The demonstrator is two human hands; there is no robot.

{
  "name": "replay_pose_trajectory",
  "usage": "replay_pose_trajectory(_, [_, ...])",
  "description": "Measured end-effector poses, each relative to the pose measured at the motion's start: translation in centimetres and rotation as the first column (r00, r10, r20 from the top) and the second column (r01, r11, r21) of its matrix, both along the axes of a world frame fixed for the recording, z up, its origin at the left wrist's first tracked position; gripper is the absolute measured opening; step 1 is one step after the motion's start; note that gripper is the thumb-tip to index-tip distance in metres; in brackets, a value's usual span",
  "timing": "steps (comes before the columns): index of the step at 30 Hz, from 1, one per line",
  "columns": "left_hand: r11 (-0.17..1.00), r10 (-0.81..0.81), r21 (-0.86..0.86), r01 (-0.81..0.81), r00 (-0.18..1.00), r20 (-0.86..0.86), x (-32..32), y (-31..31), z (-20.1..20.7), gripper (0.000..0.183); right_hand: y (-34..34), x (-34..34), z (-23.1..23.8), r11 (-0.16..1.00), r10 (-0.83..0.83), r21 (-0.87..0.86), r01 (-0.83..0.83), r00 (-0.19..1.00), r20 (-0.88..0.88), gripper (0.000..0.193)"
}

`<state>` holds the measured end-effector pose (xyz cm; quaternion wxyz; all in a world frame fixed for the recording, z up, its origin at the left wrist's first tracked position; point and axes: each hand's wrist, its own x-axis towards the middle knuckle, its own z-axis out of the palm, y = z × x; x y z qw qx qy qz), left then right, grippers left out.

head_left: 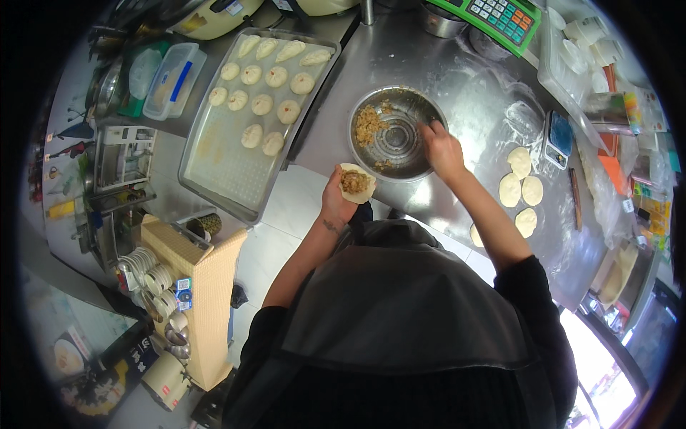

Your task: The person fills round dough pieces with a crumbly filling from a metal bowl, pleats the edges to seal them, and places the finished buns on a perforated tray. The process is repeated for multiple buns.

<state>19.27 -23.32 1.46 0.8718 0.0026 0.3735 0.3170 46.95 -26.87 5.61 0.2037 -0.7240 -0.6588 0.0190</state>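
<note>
On the palm of my left hand [334, 202], fingers curled beneath it, rests a round dough wrapper [366, 191] with a mound of brown minced filling [353, 181] in its middle. It is held just outside the near left rim of a steel bowl [407, 152]. More filling [369, 126] clings to the bowl's left side. Over the bowl's right rim is my right hand [444, 151], its fingers closed and pointing inward. What they grip, if anything, is hidden. Flat dough rounds [509, 190], several of them, lie on the steel table to the right.
A metal tray [214, 161] with several shaped buns stands at the left. Right of the dough rounds are a rolling pin [575, 199] and a small scale [557, 141]. A green scale [500, 21] is at the back, and a lidded plastic box [170, 81] sits beyond the tray.
</note>
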Motion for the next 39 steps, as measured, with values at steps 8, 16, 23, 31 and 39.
replay_pose_trajectory(8, [0.999,0.033,0.005,-0.033,0.999,0.000,-0.1,0.3,-0.2,0.043,-1.2,1.5,1.6,0.929,0.246,-0.275,-0.246,0.969,-0.034,0.026])
replay_pose_trajectory(16, [0.999,0.039,-0.030,-0.039,0.999,-0.001,-0.6,0.3,-1.1,0.040,-0.4,2.6,-0.6,0.986,-0.105,-0.143,0.088,0.988,-0.111,0.026])
replay_pose_trajectory(23, [0.999,0.019,0.043,-0.017,0.999,-0.049,-0.9,0.1,-0.9,0.049,-3.4,-1.1,-0.5,0.992,0.087,-0.077,-0.104,0.976,-0.200,0.023])
replay_pose_trajectory(31, [0.999,0.036,0.022,-0.034,0.997,-0.068,-0.2,0.2,0.2,0.036,-4.1,-1.2,1.5,0.962,0.208,-0.124,-0.243,0.947,-0.245,0.020])
replay_pose_trajectory(39, [0.993,0.007,0.119,0.009,0.991,-0.130,0.8,0.0,0.8,0.036,-6.3,-1.9,0.7,0.978,-0.118,-0.192,0.077,0.970,-0.212,0.019])
